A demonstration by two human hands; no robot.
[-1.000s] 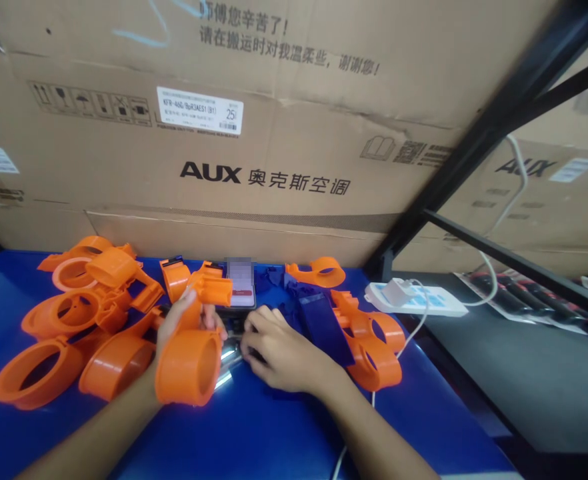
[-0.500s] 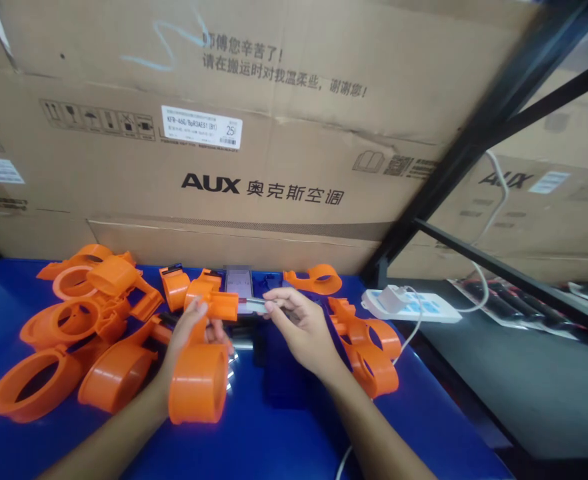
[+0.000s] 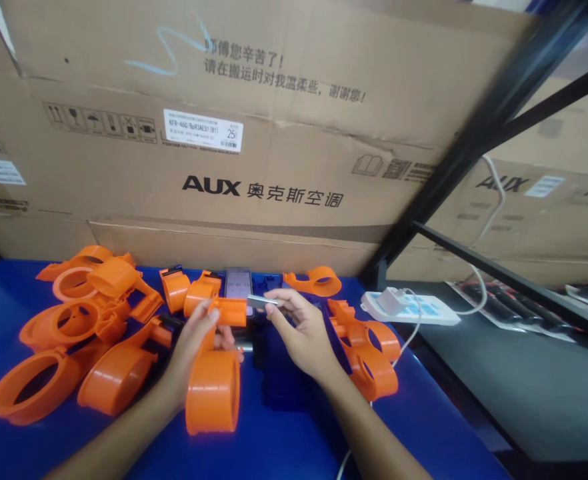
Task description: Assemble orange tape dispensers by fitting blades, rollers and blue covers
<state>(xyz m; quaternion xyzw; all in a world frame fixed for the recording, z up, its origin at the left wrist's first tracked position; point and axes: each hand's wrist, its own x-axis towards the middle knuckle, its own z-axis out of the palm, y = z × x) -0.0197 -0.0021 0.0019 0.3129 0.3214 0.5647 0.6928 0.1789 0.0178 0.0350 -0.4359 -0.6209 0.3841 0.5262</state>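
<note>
My left hand grips an orange plastic tape-dispenser body by its neck, the round hoop hanging toward me and its flat head pointing right. My right hand pinches a small grey metal blade between thumb and fingers and holds it against the tip of the orange head. Both hands hover just above the blue table.
Several more orange dispenser bodies lie in a heap at left, others at right. Dark blue parts and a phone lie behind the hands. A white power strip sits at right; cardboard boxes wall the back.
My right hand rose from the table holding the grey blade and brought it to the orange head. My left hand turned the dispenser slightly rightward.
</note>
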